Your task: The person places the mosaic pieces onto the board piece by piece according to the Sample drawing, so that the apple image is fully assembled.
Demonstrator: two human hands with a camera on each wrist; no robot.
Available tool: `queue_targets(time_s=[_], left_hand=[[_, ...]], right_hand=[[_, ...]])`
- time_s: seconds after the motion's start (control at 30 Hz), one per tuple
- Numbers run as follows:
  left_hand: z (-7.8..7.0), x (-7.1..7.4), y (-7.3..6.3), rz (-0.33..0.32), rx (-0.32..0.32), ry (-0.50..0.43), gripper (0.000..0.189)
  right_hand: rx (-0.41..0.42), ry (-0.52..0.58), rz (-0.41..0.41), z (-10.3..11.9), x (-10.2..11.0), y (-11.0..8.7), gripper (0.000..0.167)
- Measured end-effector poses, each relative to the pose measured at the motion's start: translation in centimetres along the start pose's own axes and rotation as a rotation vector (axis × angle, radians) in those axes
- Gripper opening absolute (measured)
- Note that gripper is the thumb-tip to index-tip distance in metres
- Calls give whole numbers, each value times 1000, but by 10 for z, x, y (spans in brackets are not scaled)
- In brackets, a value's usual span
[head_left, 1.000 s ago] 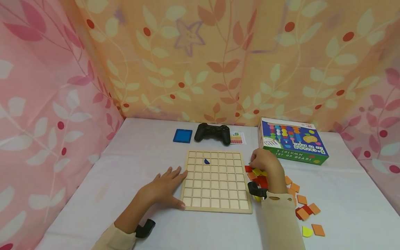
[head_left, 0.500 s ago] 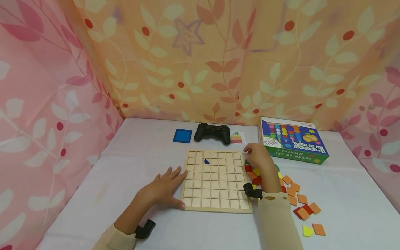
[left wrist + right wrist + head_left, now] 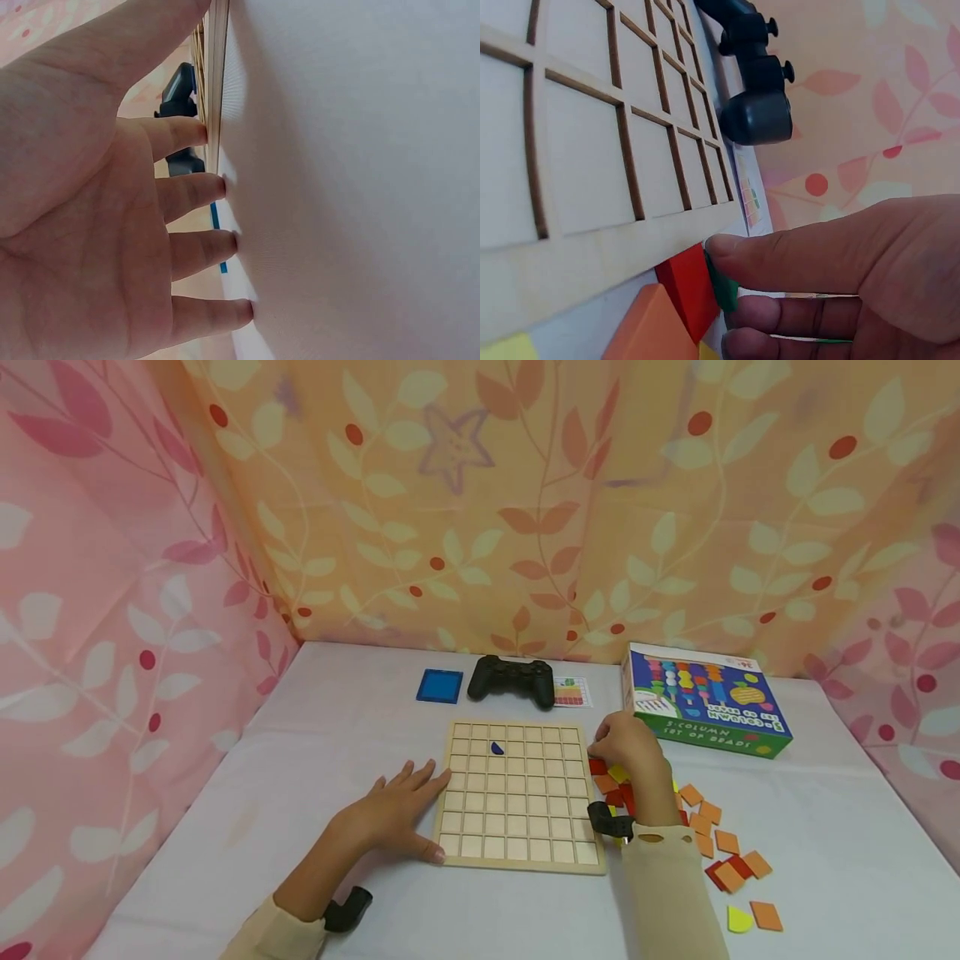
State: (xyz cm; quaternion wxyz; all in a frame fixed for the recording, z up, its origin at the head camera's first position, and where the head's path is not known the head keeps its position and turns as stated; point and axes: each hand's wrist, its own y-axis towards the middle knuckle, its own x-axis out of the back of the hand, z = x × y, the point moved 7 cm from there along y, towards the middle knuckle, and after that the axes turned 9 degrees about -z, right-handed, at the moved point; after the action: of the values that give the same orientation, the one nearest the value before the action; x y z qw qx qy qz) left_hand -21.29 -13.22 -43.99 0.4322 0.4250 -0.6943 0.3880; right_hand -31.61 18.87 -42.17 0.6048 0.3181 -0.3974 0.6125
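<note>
A wooden grid board lies flat, with one small dark blue piece in an upper cell. My left hand is spread at the board's left edge, thumb and index fingertip touching the frame; in the left wrist view the other fingertips meet the white cloth. Beyond the board's upper right corner is my right hand. Its thumb and fingers pinch a green piece, which the head view hides. Right beside that piece are a red tile and an orange tile.
Several orange, red and yellow tiles are scattered right of the board, partly under the right forearm. Behind the board stand a blue square tray, a black game controller and a small printed card. A bead-set box sits back right.
My right hand lifted off the pile and shifted left, showing the green piece, then came down over it with thumb and fingers closing. The left hand has stayed at the board's edge.
</note>
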Motion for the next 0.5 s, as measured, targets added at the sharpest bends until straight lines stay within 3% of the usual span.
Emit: queue_targets(time_s=[0.13, 0.3, 0.5], left_hand=[[0, 0, 1, -2, -3, 4, 115], [2, -2, 2, -2, 1, 0, 116], [2, -3, 2, 1, 4, 4, 117]], right_hand=[[-7, 59, -9, 1, 0, 2, 21], [29, 193, -96, 6, 4, 6, 14], [92, 404, -125, 27, -4, 11, 21]])
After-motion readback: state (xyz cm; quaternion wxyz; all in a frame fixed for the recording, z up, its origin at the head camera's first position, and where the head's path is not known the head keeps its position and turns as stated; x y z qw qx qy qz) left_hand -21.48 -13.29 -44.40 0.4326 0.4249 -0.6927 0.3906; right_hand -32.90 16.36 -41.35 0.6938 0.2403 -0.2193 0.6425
